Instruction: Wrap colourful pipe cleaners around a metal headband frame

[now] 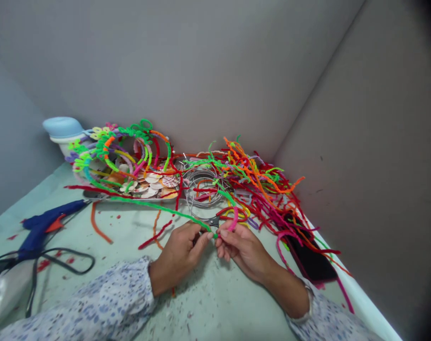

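Observation:
Between thumb and fingers, my left hand (181,251) pinches a green pipe cleaner (161,207) whose long free end stretches out to the left. My right hand (245,251) is closed beside it, fingertips gripping a pink and green pipe cleaner (234,213) that curves upward. The two hands nearly touch where the green strand meets the pink one; the exact join is partly covered by fingers. Just behind my hands lie red-handled scissors (233,215), partly hidden by them. A coil of silver wire (201,187) rests farther back.
Several pipe-cleaner hoops (130,147) stand at the back left, near a tray of round discs (153,184) and a blue-lidded container (63,130). A blue glue gun (44,227) with a black cord lies left. Tangled pipe cleaners (258,175) partly cover a dark phone (313,260) at right.

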`<move>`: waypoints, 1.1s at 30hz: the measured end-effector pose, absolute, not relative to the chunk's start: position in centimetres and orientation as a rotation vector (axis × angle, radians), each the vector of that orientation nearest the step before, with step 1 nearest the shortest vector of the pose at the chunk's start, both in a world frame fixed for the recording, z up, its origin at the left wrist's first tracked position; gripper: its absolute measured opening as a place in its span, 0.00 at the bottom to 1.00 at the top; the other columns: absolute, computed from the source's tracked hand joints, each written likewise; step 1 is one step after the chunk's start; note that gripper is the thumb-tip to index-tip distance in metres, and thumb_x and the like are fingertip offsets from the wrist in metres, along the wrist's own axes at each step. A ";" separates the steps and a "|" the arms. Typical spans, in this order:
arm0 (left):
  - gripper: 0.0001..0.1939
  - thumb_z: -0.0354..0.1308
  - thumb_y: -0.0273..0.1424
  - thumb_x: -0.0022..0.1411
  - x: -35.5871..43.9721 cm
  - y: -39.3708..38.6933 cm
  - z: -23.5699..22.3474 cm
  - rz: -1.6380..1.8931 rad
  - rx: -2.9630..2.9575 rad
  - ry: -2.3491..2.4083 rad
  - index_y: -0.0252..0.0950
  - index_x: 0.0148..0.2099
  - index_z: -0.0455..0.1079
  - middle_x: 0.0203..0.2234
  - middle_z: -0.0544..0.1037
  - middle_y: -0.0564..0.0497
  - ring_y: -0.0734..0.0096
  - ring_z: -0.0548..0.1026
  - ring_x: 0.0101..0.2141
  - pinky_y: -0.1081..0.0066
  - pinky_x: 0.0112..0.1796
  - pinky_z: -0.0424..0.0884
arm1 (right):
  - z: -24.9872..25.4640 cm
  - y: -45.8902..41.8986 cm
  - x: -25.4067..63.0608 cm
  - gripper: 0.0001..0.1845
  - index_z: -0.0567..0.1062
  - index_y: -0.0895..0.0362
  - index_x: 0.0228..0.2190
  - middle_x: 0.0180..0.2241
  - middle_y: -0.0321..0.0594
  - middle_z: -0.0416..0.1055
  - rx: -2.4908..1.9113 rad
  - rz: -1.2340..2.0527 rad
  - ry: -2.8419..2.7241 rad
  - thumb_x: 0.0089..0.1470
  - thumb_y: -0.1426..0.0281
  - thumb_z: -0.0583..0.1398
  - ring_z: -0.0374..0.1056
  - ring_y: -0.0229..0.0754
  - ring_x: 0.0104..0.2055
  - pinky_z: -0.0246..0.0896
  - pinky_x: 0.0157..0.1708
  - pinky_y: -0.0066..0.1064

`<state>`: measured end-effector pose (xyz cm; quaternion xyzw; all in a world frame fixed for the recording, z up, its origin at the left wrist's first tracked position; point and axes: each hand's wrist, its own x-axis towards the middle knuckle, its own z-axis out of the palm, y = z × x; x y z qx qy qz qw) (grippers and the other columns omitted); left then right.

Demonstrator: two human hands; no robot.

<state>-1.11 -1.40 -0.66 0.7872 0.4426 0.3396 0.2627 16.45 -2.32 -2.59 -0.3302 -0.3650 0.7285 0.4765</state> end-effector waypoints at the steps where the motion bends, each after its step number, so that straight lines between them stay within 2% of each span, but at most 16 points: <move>1: 0.12 0.51 0.31 0.64 -1.1 -1.4 -0.6 0.923 2.130 1.211 0.34 0.27 0.65 0.21 0.67 0.54 0.74 0.64 0.24 0.74 0.26 0.60 | -2.7 -2.3 16.4 0.11 0.70 0.59 0.30 0.24 0.36 0.73 -0.808 1.773 -0.906 0.50 0.64 0.64 0.69 0.33 0.21 0.59 0.18 0.20; 12: 0.12 0.52 0.31 0.62 -0.9 -1.3 -0.3 0.861 2.057 1.251 0.35 0.26 0.65 0.20 0.67 0.55 0.74 0.65 0.24 0.74 0.25 0.59 | -3.0 -2.5 16.4 0.11 0.69 0.58 0.30 0.26 0.36 0.73 -0.863 1.651 -1.105 0.52 0.63 0.62 0.68 0.33 0.21 0.60 0.19 0.23; 20: 0.14 0.50 0.34 0.64 -1.1 -1.1 -0.7 0.859 2.064 1.256 0.35 0.26 0.64 0.20 0.66 0.56 0.75 0.64 0.23 0.74 0.25 0.58 | -3.1 -2.3 16.4 0.12 0.69 0.58 0.31 0.25 0.36 0.73 -0.887 1.662 -1.043 0.52 0.63 0.62 0.68 0.34 0.22 0.60 0.19 0.23; 33: 0.11 0.50 0.30 0.63 -0.9 -1.1 -0.4 0.888 2.101 1.227 0.35 0.27 0.65 0.21 0.68 0.55 0.74 0.65 0.24 0.74 0.26 0.59 | -2.8 -2.6 16.3 0.12 0.68 0.57 0.30 0.25 0.36 0.71 -0.920 1.579 -1.194 0.52 0.61 0.61 0.67 0.34 0.22 0.60 0.20 0.25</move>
